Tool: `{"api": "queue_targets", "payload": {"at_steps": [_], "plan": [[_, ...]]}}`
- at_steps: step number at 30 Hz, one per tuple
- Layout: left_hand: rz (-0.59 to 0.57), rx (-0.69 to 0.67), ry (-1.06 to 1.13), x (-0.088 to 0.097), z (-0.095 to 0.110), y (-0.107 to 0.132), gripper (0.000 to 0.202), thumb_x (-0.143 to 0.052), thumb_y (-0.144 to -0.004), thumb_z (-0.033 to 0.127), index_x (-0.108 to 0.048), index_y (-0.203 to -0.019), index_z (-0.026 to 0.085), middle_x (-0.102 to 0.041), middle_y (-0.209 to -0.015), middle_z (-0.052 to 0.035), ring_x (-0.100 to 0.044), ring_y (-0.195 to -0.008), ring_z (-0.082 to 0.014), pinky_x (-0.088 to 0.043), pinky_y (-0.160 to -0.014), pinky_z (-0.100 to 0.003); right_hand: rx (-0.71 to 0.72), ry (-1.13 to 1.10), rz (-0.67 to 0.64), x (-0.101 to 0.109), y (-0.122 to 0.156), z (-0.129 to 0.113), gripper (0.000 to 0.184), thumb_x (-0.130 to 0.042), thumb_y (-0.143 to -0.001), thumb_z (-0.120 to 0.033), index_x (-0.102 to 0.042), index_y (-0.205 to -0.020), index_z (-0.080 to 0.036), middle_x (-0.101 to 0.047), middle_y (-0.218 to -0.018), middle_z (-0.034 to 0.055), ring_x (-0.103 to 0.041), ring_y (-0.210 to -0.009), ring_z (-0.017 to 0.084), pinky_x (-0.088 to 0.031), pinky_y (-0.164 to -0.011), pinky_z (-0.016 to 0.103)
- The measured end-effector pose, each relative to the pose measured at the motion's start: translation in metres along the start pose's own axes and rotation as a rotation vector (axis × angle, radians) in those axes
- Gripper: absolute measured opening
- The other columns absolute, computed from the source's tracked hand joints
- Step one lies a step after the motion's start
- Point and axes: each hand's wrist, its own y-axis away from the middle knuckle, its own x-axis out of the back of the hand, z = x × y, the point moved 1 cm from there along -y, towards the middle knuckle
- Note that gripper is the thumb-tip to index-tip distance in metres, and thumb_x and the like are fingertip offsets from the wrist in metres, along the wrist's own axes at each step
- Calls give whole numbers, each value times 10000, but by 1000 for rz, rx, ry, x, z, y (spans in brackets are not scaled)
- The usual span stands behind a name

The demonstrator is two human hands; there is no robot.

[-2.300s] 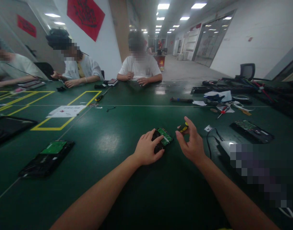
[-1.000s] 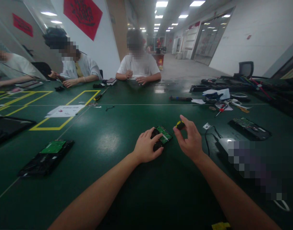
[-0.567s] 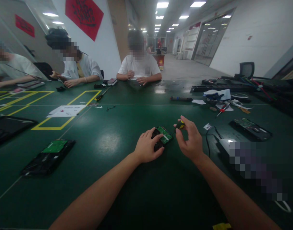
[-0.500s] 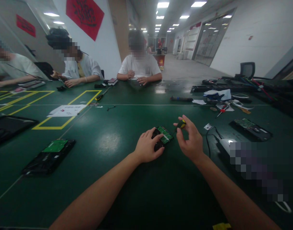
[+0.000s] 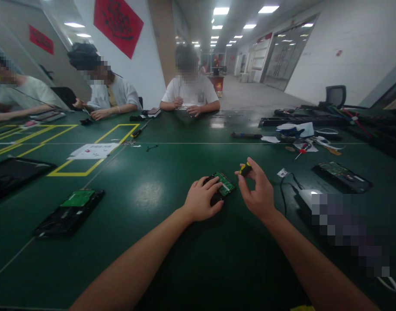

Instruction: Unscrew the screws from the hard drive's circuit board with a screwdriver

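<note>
A small black hard drive with a green circuit board (image 5: 224,185) lies on the green table (image 5: 159,190) in front of me. My left hand (image 5: 202,200) rests on its near end, fingers curled over it and pressing it down. My right hand (image 5: 258,192) pinches the yellow-and-black handle of a small screwdriver (image 5: 244,169) between thumb and fingertips, just right of the drive. The screwdriver's tip points down toward the board; whether it touches is too small to tell.
Another opened drive (image 5: 70,212) lies at the left, a third (image 5: 342,176) at the right. A black cable (image 5: 286,190) and a white device (image 5: 310,196) sit near my right hand. Tools and paper (image 5: 298,137) clutter the far right. Three people sit across the table. Yellow tape outlines (image 5: 97,149) mark the left.
My right hand has turned the screwdriver handle slightly between its fingers and stayed over the drive. My left hand has kept its hold. The view has shifted a little.
</note>
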Motion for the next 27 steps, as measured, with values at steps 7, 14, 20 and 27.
{"api": "queue_targets", "payload": {"at_steps": [7, 14, 20, 27], "plan": [[-4, -2, 1, -2, -2, -1, 701, -591, -893, 578, -487, -1525, 294, -447, -1631, -29, -370, -1471, -401, -365, -1152, -621, 11, -13, 8, 0, 1, 2, 600, -620, -983, -249, -389, -1536, -287, -621, -1352, 126, -716, -983, 246, -620, -915, 489], [-8, -1, -9, -1, -2, 0, 708, -592, -891, 589, -491, -1526, 293, -446, -1631, -36, -363, -1479, -405, -357, -1162, -620, -4, 60, 70, 1, 2, 7, 618, -713, -931, -294, -452, -1491, -296, -637, -1258, 110, -694, -855, 238, -646, -824, 493], [2, -3, -6, -1, -1, 0, 685, -580, -897, 578, -503, -1514, 290, -446, -1631, -32, -367, -1477, -399, -365, -1156, -618, 22, -19, 11, 0, 1, 5, 667, -650, -952, -226, -361, -1549, -297, -602, -1378, 125, -712, -970, 246, -632, -911, 501], [-1, 0, -14, -1, -1, -1, 700, -581, -891, 587, -497, -1519, 289, -447, -1630, -28, -369, -1473, -396, -369, -1153, -613, 49, 22, 34, 0, 1, 4, 684, -682, -932, -228, -383, -1542, -306, -617, -1313, 117, -695, -995, 263, -640, -860, 488]]}}
